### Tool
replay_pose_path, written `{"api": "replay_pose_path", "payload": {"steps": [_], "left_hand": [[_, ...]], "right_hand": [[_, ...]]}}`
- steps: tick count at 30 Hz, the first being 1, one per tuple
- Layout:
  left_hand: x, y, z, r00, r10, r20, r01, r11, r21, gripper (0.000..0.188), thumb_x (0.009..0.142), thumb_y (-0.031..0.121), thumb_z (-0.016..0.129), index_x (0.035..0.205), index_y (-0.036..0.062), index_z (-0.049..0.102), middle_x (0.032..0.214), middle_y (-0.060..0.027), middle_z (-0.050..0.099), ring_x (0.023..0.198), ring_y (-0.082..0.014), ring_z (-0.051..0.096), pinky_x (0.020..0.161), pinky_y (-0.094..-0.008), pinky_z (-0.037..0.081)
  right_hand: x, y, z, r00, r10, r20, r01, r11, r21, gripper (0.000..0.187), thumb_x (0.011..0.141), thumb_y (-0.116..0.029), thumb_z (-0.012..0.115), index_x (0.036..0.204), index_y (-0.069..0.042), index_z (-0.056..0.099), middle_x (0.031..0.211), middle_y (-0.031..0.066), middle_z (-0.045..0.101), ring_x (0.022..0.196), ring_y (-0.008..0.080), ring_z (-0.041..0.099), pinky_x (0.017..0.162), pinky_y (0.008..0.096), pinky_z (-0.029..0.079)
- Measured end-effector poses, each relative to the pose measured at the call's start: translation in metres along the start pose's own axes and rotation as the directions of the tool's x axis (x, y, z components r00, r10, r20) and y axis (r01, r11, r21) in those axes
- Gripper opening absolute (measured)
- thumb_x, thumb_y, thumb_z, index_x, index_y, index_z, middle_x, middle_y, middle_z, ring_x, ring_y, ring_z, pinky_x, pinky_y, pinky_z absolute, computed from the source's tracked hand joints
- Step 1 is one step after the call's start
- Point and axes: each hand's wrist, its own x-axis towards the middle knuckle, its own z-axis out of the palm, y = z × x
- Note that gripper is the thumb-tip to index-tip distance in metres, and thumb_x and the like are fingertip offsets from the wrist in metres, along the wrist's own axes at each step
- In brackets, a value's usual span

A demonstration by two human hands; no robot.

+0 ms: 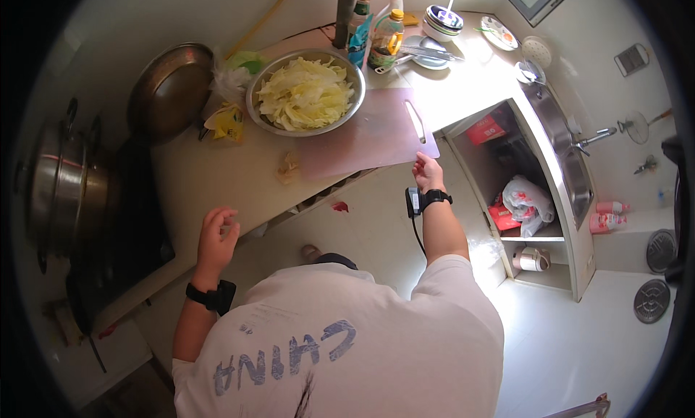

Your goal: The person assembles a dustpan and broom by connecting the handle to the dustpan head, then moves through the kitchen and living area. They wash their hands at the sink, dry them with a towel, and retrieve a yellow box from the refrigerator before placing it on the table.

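My right hand [428, 172] is closed at the near right corner of a pale purple cutting board [362, 139], beside its handle slot. The fingertips overlap the board's edge, and the thumb's grip is partly hidden. My left hand [217, 237] hovers near the counter's front edge, holding nothing, with loosely bent fingers and the thumb apart. A metal basin [252, 103] heaped with torn cabbage leaves [304, 95] stands at the board's far left. A small cabbage scrap [288, 168] lies on the counter by the board's left edge.
Left are a tilted wok [174, 88], a steel pot [54, 193] and a dark stovetop [137, 222]. Bottles [386, 40] and stacked bowls [443, 21] stand at the back. The sink [557, 135] and an open cabinet [507, 164] are right. A red scrap [339, 206] lies on the floor.
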Motion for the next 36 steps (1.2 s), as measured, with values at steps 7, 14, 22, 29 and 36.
{"api": "replay_pose_path", "payload": {"steps": [7, 14, 22, 29, 36], "left_hand": [[0.023, -0.009, 0.012, 0.984, -0.01, 0.176, 0.018, 0.999, -0.048, 0.024, 0.09, 0.007, 0.061, 0.114, 0.0055, 0.062, 0.11, -0.006, 0.056, 0.094, -0.0151, 0.059, 0.08, -0.0292, 0.049], [0.055, -0.006, 0.008, 0.954, 0.142, 0.263, -0.117, 0.987, -0.109, 0.025, 0.088, 0.013, 0.063, 0.112, 0.0049, 0.063, 0.11, -0.0092, 0.057, 0.095, -0.0205, 0.06, 0.08, -0.0318, 0.05], [0.093, -0.026, 0.028, 0.911, 0.179, 0.372, -0.257, 0.951, 0.172, 0.032, 0.089, 0.02, 0.063, 0.117, 0.0046, 0.062, 0.116, -0.0121, 0.059, 0.1, -0.0237, 0.061, 0.085, -0.0354, 0.049], [0.18, -0.035, 0.069, 0.943, -0.044, 0.329, -0.019, 0.983, 0.185, 0.064, 0.096, 0.041, 0.055, 0.138, -0.0061, 0.043, 0.132, -0.023, 0.055, 0.111, -0.032, 0.06, 0.09, -0.0402, 0.049], [0.246, -0.023, 0.095, 0.964, -0.173, 0.204, 0.179, 0.984, -0.014, 0.049, 0.093, 0.033, 0.059, 0.114, -0.0104, 0.053, 0.095, -0.0218, 0.067, 0.087, -0.0376, 0.065, 0.076, -0.0464, 0.05]], "right_hand": [[-0.058, -0.001, -0.037, 0.982, -0.183, -0.038, 0.187, 0.966, 0.176, 0.011, 0.091, -0.011, 0.065, 0.101, -0.012, 0.059, 0.09, 0.0021, 0.064, 0.08, 0.017, 0.061, 0.068, 0.0311, 0.053], [-0.113, -0.044, -0.087, 0.903, -0.383, -0.194, 0.411, 0.902, 0.13, 0.016, 0.09, -0.006, 0.064, 0.103, -0.01, 0.056, 0.097, 0.0032, 0.065, 0.085, 0.0173, 0.064, 0.075, 0.0332, 0.053], [-0.177, -0.03, -0.14, 0.891, -0.384, -0.24, 0.423, 0.896, 0.136, 0.021, 0.092, -0.006, 0.062, 0.11, -0.007, 0.054, 0.102, 0.0065, 0.065, 0.089, 0.0185, 0.066, 0.079, 0.0328, 0.056], [-0.202, 0.023, -0.126, 0.945, -0.291, -0.153, 0.316, 0.932, 0.178, 0.011, 0.094, -0.006, 0.06, 0.104, -0.008, 0.059, 0.1, 0.0041, 0.067, 0.089, 0.0161, 0.066, 0.077, 0.0288, 0.055], [-0.212, 0.043, -0.105, 0.958, -0.247, -0.144, 0.272, 0.944, 0.19, 0.008, 0.095, -0.009, 0.059, 0.103, -0.01, 0.059, 0.1, 0.0023, 0.067, 0.09, 0.0141, 0.064, 0.079, 0.028, 0.055]]}}
